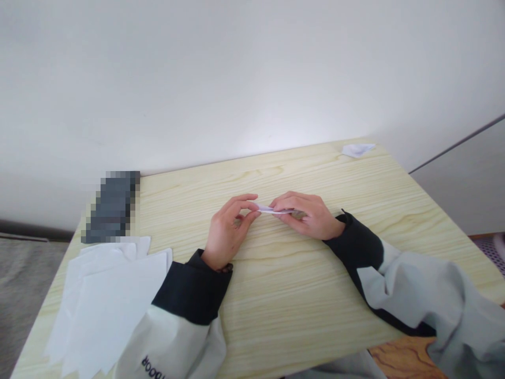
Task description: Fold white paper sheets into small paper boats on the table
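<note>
Between my hands is a small piece of folded white paper (265, 209), seen nearly edge-on just above the middle of the table. My left hand (231, 226) pinches its left end with thumb and fingers. On the other end, my right hand (305, 213) grips the paper, its fingers over the top and its thumb below. Most of the right part of the paper is hidden by the right fingers, so its full folded shape cannot be made out.
A stack of loose white sheets (118, 300) lies at the table's left, beside my left sleeve. Behind it is a dark, pixelated flat object (112, 205). Another folded white paper (358, 150) rests at the far right corner. A white wall (252, 79) borders the wooden table (276, 305).
</note>
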The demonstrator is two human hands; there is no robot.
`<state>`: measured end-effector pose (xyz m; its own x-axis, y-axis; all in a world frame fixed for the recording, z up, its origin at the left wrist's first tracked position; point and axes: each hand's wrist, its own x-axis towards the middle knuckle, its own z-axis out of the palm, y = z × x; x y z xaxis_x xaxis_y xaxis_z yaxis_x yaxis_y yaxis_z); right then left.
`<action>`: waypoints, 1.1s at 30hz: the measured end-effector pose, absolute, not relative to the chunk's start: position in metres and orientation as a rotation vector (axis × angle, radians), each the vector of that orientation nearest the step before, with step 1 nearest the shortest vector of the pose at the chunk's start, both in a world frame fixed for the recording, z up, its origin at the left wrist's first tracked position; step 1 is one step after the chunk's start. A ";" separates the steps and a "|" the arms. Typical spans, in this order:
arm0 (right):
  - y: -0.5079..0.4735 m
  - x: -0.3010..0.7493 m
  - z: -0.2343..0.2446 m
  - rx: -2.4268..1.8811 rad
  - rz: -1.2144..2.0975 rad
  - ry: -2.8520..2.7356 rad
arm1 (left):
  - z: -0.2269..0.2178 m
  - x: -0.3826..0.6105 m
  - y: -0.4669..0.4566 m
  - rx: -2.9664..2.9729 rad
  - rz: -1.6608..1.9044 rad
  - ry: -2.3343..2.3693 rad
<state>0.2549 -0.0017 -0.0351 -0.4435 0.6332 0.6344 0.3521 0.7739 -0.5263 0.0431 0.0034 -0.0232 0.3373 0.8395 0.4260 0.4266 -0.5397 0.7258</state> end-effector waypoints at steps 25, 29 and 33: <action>-0.003 0.253 -0.032 -1.103 0.406 -2.012 | -0.021 0.045 0.002 1.904 0.937 1.241; -0.001 0.253 -0.034 -1.133 0.466 -2.000 | -0.024 0.043 0.003 1.816 0.943 1.271; -0.001 0.253 -0.035 -1.137 0.473 -1.985 | -0.023 0.043 0.004 1.822 0.929 1.261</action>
